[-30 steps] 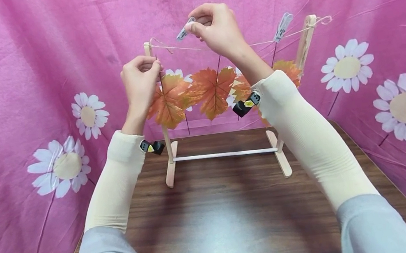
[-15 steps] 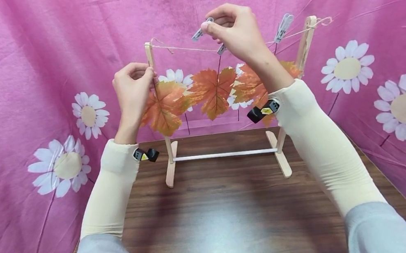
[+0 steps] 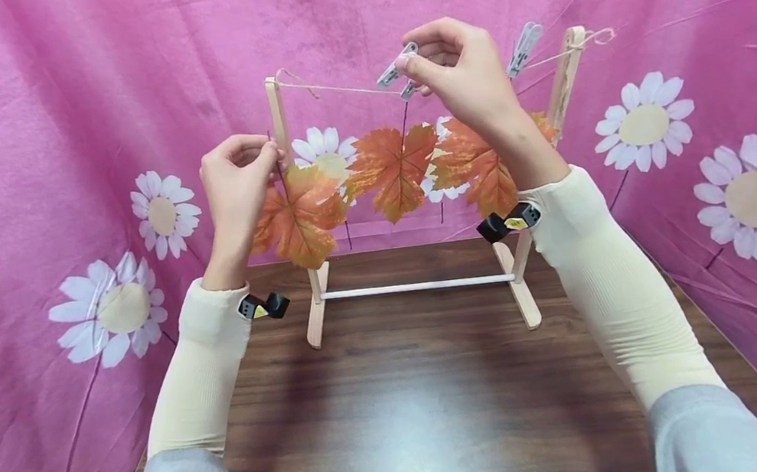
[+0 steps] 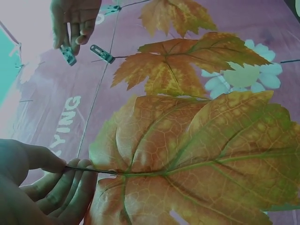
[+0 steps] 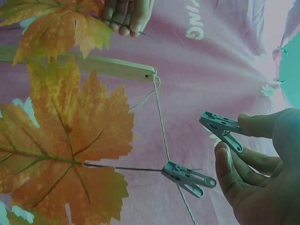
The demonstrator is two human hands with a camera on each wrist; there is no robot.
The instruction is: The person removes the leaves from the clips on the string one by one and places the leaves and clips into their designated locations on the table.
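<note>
Clock centred on the head view. At 10 o'clock we see the left hand (image 3: 237,178) pinching the stem (image 4: 89,169) of a leaf (image 3: 305,217), which hangs to the hand's 4 o'clock, its stem tip apart from the string (image 3: 335,90). At 1 o'clock the right hand (image 3: 462,77) pinches a loose clothespin (image 3: 391,72), near a second clothespin (image 5: 187,179) clipping the middle leaf (image 3: 396,172). We judge a knock the main risk: the loose clothespin could catch the clipped one and free its leaf. The thin stem might also twist if the pinch slackens. On the pink cloth (image 3: 125,63) we read "YING" (left wrist view), its start unclear; no brand legible.
</note>
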